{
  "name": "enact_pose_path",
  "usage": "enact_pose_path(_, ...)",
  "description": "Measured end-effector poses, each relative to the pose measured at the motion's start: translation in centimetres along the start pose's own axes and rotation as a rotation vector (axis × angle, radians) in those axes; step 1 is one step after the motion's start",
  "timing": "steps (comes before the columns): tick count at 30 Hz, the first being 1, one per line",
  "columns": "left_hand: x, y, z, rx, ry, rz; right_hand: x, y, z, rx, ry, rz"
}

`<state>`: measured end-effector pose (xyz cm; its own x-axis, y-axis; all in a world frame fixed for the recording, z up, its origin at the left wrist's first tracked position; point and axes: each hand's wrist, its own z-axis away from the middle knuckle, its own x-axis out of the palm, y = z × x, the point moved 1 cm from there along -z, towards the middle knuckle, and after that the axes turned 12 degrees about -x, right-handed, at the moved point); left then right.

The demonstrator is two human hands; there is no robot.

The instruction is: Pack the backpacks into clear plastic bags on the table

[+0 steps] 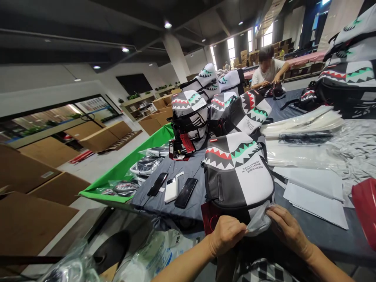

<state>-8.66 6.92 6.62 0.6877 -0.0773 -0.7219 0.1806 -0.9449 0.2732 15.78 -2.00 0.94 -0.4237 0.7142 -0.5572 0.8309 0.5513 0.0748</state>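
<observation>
A black and white backpack point(235, 176) with a shark-mouth print in red and green lies on the table right in front of me. At its near edge a piece of thin clear plastic point(259, 222) is stretched between my two hands. My left hand point(227, 234) is closed, pinching the plastic's left side. My right hand point(289, 229) grips the other side with its fingers bent. A dark red tag point(209, 215) sticks out beside the backpack, close to my left hand. What part of the backpack lies behind the plastic is hidden.
Two dark phones and a white power bank point(171, 190) lie to the left. Stacked backpacks point(189, 113) stand behind. On the right are white paper sheets point(315, 201), clear bags point(296, 152) and a red item point(364, 211). A green-lined bin point(117, 192) holds wrapped bags. Another person point(268, 72) works opposite.
</observation>
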Motion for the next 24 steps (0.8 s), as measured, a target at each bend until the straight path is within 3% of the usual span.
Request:
enact_pose_path(2,0.2,-0.2,0.1,0.013,-0.01,-0.001,-0.4,1.4,-0.8,-0.139,-0.026,-0.024)
enact_pose_path(5,0.5,-0.5,0.0,0.027,-0.017,-0.001,-1.7,2.7,-2.5,-0.258,-0.167,-0.133)
enact_pose_path(8,0.7,-0.7,0.0,0.078,0.009,-0.005,-3.1,3.0,-4.2,-0.21,-0.424,-0.309)
enact_pose_path(10,0.7,-0.8,0.2,0.17,0.041,-0.018,-3.6,2.9,-5.0,-0.123,-0.519,-0.359)
enact_pose_path(12,0.7,-0.9,0.5,0.275,0.073,-0.039,-3.8,2.8,-5.6,-0.07,-0.464,-0.283)
enact_pose_path(15,0.6,-1.0,0.9,0.37,0.055,-0.094,-3.7,2.6,-6.6,-0.191,-0.316,-0.087)
enact_pose_path(18,0.3,-0.9,0.9,0.425,0.009,-0.147,-3.2,2.6,-7.8,-0.374,-0.377,-0.072)
enact_pose_path(24,-0.6,-0.4,-0.1,0.439,0.072,-0.11,-3.2,3.7,-9.1,-0.508,-0.479,-0.086)
